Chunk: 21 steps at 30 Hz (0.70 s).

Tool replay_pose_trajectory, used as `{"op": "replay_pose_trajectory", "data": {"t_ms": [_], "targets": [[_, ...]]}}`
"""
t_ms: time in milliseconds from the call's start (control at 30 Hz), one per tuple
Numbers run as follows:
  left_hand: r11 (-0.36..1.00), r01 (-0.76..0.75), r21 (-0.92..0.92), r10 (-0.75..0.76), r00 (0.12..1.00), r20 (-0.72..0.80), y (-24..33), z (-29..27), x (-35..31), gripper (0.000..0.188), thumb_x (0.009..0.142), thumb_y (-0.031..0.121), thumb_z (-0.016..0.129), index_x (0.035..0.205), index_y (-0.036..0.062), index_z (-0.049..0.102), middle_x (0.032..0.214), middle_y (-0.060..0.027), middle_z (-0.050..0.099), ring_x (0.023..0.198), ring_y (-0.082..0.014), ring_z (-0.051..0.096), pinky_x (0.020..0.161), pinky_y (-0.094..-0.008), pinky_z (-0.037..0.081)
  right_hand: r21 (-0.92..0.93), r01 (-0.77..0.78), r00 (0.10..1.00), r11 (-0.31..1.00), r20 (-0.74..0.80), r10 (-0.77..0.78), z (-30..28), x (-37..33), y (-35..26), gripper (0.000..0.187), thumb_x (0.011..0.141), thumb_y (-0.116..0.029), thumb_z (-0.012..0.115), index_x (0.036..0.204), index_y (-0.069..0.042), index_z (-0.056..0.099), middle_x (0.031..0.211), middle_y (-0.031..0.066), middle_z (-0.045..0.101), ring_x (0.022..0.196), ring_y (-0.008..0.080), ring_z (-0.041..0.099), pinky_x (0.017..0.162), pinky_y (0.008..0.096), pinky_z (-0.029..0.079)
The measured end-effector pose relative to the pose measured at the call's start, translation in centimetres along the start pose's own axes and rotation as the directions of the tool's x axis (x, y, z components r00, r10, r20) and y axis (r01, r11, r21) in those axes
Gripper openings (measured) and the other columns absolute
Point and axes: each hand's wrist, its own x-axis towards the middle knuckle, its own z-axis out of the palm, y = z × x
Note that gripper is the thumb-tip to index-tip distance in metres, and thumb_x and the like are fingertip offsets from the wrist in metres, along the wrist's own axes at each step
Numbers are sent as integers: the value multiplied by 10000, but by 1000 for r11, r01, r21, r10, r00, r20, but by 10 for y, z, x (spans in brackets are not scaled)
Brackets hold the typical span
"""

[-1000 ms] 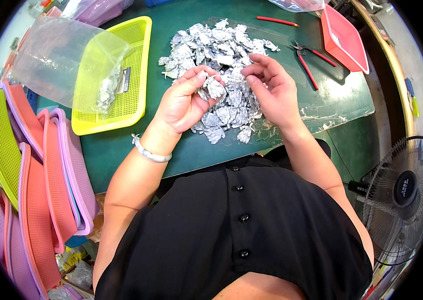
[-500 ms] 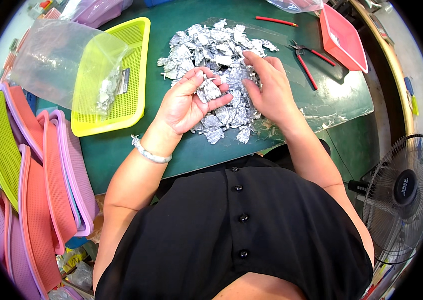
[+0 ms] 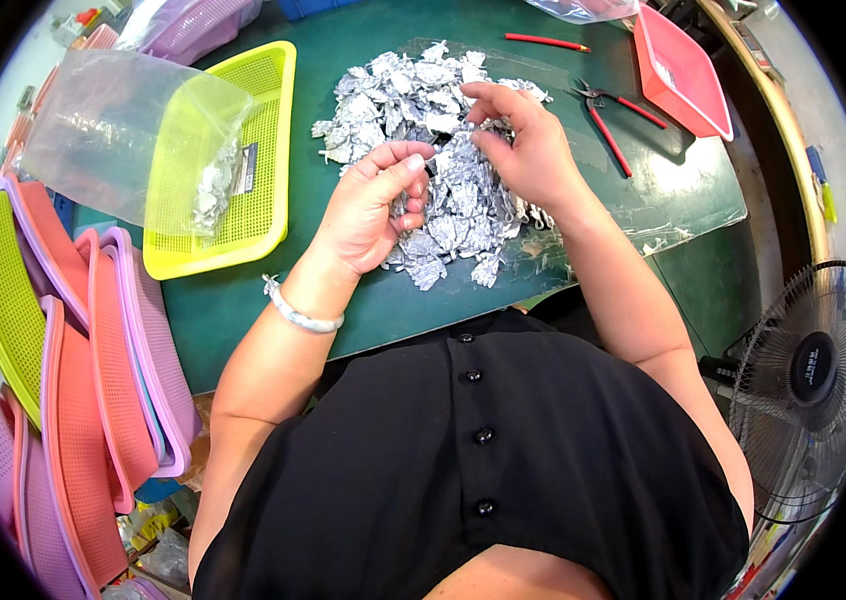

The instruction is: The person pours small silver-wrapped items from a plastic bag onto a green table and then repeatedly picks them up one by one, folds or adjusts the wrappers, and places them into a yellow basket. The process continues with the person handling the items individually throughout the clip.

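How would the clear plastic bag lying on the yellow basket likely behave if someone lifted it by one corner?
The clear plastic bag looks thin and crumpled, so it would probably sag limply. A few silver pieces sit inside, so they would likely slide to its lowest point. It drapes over the yellow basket rim, suggesting little weight.

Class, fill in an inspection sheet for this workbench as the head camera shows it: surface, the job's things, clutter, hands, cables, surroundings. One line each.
Surface: dark green table with a clear plastic sheet under the work.
Job's things: heap of small silvery metal pieces in the middle of the table.
Clutter: yellow mesh tray holding a clear bag; red-handled pliers; red pencil; red tray.
Hands: left hand and right hand both over the heap, fingers among the pieces; the exact grip cannot be told.
Cables: nothing seen.
Surroundings: stacked pink, red and green trays on the left; fan on the right.
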Motion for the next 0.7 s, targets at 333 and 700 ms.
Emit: {"op": "replay_pose_trajectory", "data": {"t_ms": [333, 700], "targets": [[943, -135, 304, 184, 973, -138, -1, 10, -1, 232, 847, 195, 560, 1030, 54, 542, 658, 32, 477, 518, -26, 411, 430, -151, 328, 689, -394, 917, 609, 345, 202, -6, 15, -17, 401, 743, 55, 560, 1135, 9, 490, 803, 4, 548, 744, 58, 522, 698, 200, 427], [914, -84, 397, 132, 987, -96, -5, 8, -2, 120, 826, 172, 588, 799, 55, 574, 636, 14, 513, 533, -22, 445, 421, -158, 325, 634, -470, 880, 615, 391, 270, 11, 1, -24, 295, 795, 34, 510, 1090, 15, 512, 827, 19, 560, 774, 72, 534, 721, 216, 444]]}}
